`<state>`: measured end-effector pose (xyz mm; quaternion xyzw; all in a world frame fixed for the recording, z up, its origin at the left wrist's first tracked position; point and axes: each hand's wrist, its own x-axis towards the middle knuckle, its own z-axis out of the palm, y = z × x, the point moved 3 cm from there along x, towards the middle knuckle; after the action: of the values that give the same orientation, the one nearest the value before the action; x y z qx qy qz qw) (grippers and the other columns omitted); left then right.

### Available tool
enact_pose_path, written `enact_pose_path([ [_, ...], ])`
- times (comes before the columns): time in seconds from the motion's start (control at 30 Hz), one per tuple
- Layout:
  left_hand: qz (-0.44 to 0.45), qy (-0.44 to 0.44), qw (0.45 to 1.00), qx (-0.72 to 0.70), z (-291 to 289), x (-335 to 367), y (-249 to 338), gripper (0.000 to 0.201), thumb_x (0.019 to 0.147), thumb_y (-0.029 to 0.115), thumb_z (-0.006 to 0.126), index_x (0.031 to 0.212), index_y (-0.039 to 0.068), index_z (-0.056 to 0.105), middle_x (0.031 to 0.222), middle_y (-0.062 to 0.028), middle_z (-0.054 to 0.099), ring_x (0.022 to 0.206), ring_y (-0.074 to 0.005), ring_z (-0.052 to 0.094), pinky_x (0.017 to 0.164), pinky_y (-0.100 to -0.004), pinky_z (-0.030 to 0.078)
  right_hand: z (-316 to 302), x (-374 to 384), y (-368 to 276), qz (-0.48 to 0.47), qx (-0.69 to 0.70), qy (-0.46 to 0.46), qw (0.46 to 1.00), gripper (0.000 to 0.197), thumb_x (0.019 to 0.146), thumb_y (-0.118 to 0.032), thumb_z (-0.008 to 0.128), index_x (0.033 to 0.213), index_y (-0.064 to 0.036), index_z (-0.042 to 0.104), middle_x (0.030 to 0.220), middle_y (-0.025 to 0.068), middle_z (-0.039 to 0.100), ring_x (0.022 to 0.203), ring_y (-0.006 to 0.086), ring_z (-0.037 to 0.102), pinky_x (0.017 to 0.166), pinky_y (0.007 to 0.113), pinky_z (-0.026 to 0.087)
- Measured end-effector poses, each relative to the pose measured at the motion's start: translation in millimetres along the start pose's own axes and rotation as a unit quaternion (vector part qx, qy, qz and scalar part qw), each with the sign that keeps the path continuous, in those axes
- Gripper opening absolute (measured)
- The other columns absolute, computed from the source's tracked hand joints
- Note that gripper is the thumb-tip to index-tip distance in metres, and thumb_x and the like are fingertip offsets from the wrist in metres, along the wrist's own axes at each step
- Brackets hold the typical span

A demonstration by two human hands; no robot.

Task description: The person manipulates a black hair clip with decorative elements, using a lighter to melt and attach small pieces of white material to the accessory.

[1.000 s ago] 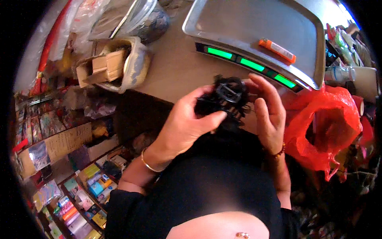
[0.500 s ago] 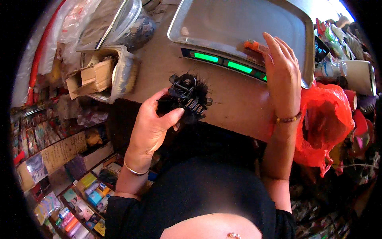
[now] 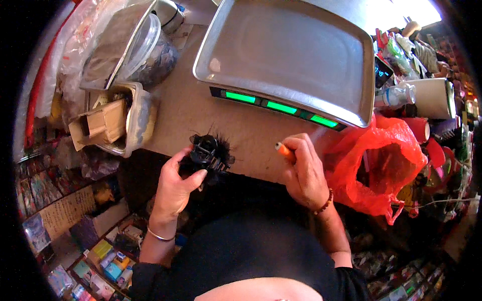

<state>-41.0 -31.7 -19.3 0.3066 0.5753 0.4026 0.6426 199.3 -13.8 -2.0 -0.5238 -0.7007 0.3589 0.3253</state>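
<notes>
Head view.

Left hand (image 3: 173, 190): grasping, thumb toward the near side, fingers partly hidden behind the held piece. Metal bangle (image 3: 161, 235) at the wrist.

Held in it: one black hair claw (image 3: 205, 154), toothed, with wispy dark trim, located left of centre at the near edge of the table (image 3: 181, 113).

Right hand (image 3: 305, 173): fingers curled, gripping one orange tube (image 3: 285, 150), its pale end projecting to the left; the rest is covered by the fingers. Beaded bracelet (image 3: 325, 202) at the wrist. Hair claw and orange tube are well apart.

Far side, centre: one weighing scale (image 3: 286, 50) with a broad metal tray and three lit green display windows along its near face.

Left, on the table: one pale plastic tub (image 3: 139, 123) containing cut brown cardboard (image 3: 107, 122); beyond it, one clear round container (image 3: 159, 60), contents indistinct.

Right: one red plastic bag (image 3: 344, 173), mouth gaping, near the right hand; farther off, one clear bottle (image 3: 394, 96) lying beside a white cylinder (image 3: 427, 99).

Near left, lower down: shelving with small coloured packages (image 3: 113, 271).
</notes>
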Motion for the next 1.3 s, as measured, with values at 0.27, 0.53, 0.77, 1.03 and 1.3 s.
enact_pose_path([
  [0.27,0.08,0.108,0.99,0.032,-51,2,14,0.048,0.07,-0.001,0.062,0.116,-0.004,0.045,0.088,-0.0033,0.056,0.068,-0.0081,0.052,0.053,-0.0199,0.043,14,-30,54,0.167,0.0,0.062,0.984,0.011,0.078,-0.009,0.058,0.086,-0.0035,0.054,0.069,0.0116,0.051,0.058,0.0254,0.048,0.053,0.031,0.041],
  [0.53,0.076,0.097,0.992,-0.013,-70,0,6,0.05,0.07,0.002,0.064,0.116,-0.003,0.045,0.088,-0.0029,0.057,0.069,-0.0079,0.052,0.052,-0.0196,0.042,50,-19,56,0.133,-0.046,-0.031,0.99,0.017,0.08,-0.017,0.058,0.092,-0.0047,0.058,0.078,0.0116,0.058,0.069,0.0297,0.056,0.06,0.034,0.046],
  [0.77,0.016,-0.037,0.993,0.112,-47,-5,1,0.055,0.066,-0.001,0.065,0.117,-0.002,0.046,0.099,-0.0042,0.054,0.087,-0.0082,0.051,0.074,-0.0212,0.044,105,29,53,0.009,-0.077,-0.059,0.995,0.025,0.077,-0.021,0.061,0.097,-0.0062,0.056,0.091,0.0127,0.054,0.071,0.0257,0.057,0.061,0.033,0.046],
  [1.03,0.152,-0.245,0.934,0.211,-27,2,-1,0.045,0.061,0.001,0.067,0.102,-0.003,0.051,0.123,-0.0149,0.044,0.115,-0.0244,0.041,0.095,-0.0319,0.031,103,29,48,0.106,-0.012,-0.198,0.974,0.017,0.077,-0.015,0.058,0.09,-0.0043,0.055,0.092,0.0132,0.054,0.081,0.0278,0.055,0.069,0.034,0.045],
  [1.3,0.15,-0.306,0.912,0.23,-18,-1,5,0.046,0.061,0.004,0.066,0.104,0.002,0.051,0.124,-0.0197,0.043,0.116,-0.0313,0.04,0.097,-0.038,0.029,104,26,57,-0.108,-0.066,-0.081,0.989,0.017,0.079,-0.009,0.054,0.095,-0.0015,0.053,0.093,0.0144,0.055,0.084,0.0305,0.054,0.073,0.034,0.044],
])
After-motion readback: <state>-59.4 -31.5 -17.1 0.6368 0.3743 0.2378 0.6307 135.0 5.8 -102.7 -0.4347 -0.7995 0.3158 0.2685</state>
